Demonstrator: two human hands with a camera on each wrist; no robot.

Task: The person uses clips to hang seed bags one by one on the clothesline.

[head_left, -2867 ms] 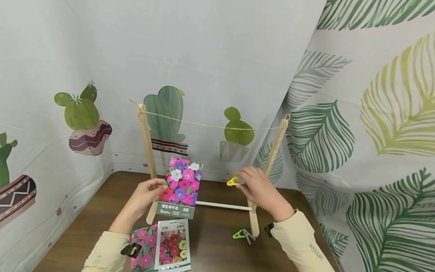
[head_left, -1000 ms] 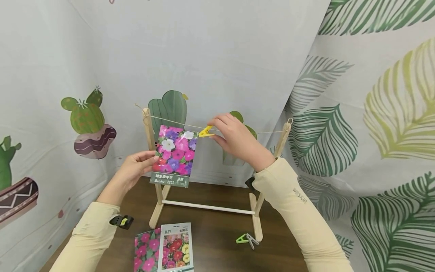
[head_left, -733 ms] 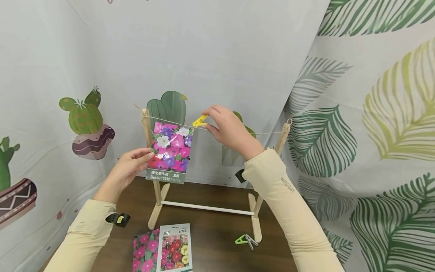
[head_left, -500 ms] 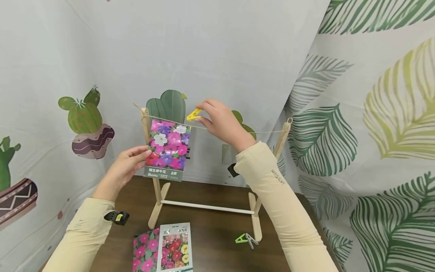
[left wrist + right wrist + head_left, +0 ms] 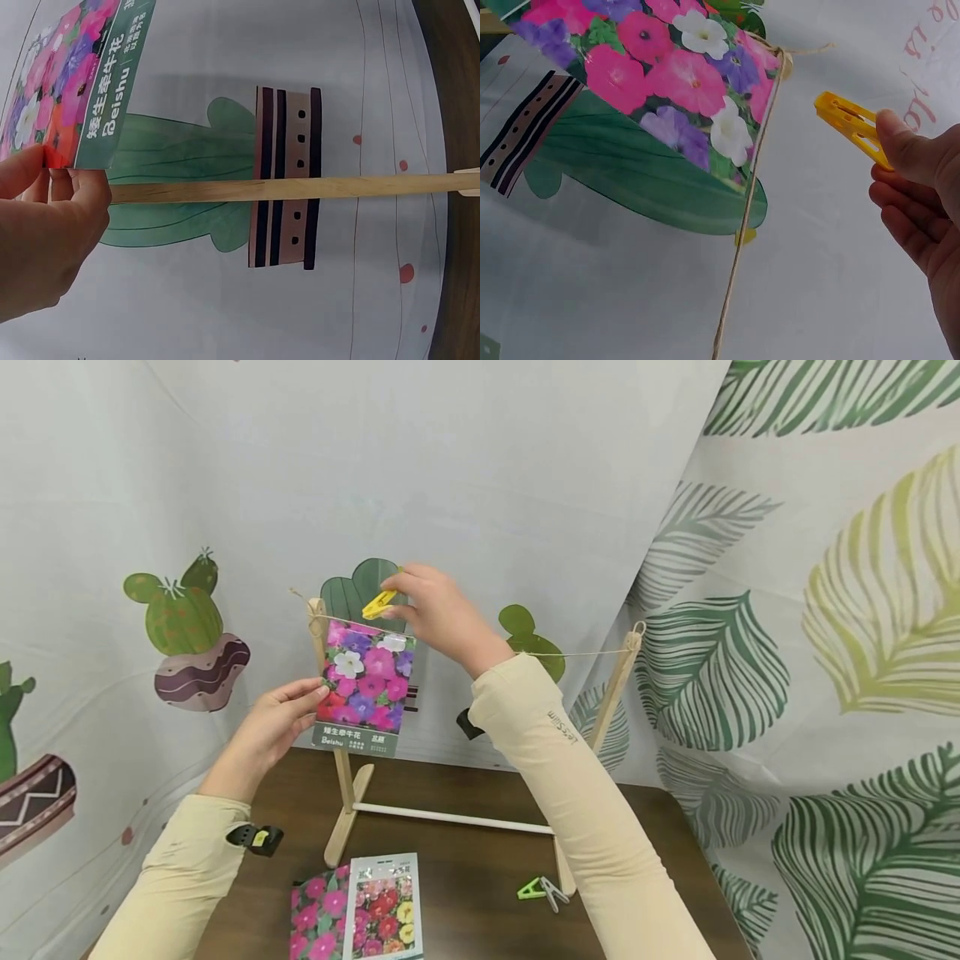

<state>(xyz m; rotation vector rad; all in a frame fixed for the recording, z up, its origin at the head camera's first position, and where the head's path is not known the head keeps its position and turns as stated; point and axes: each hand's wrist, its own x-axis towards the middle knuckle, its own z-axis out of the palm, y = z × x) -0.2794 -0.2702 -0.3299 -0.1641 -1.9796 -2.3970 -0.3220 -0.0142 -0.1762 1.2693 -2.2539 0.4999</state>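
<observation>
My left hand (image 5: pixel 273 727) pinches the left edge of a seed packet (image 5: pixel 367 681) printed with pink, purple and white flowers. The packet is upright, its top edge right at the string (image 5: pixel 739 240) tied between two wooden posts. Between the thumb and fingers of my right hand (image 5: pixel 442 614) is a yellow clothespin (image 5: pixel 851 124). In the head view the clothespin is just above the packet's top edge; the right wrist view shows it apart from string and packet. The left wrist view shows my left thumb (image 5: pixel 21 171) at the packet's lower corner.
Two more seed packets (image 5: pixel 386 906) lie at the front of the brown table (image 5: pixel 480 881). A green clothespin (image 5: pixel 531 888) and a grey clothespin (image 5: pixel 555 895) lie by the right foot of the wooden stand (image 5: pixel 611 693). A white rod (image 5: pixel 453 817) joins its feet. Behind hangs a patterned cloth.
Both hands have risen from over the table to the string, carrying the packet and the yellow clothespin. Most recently my right hand moved left and slightly up, over the packet's top edge.
</observation>
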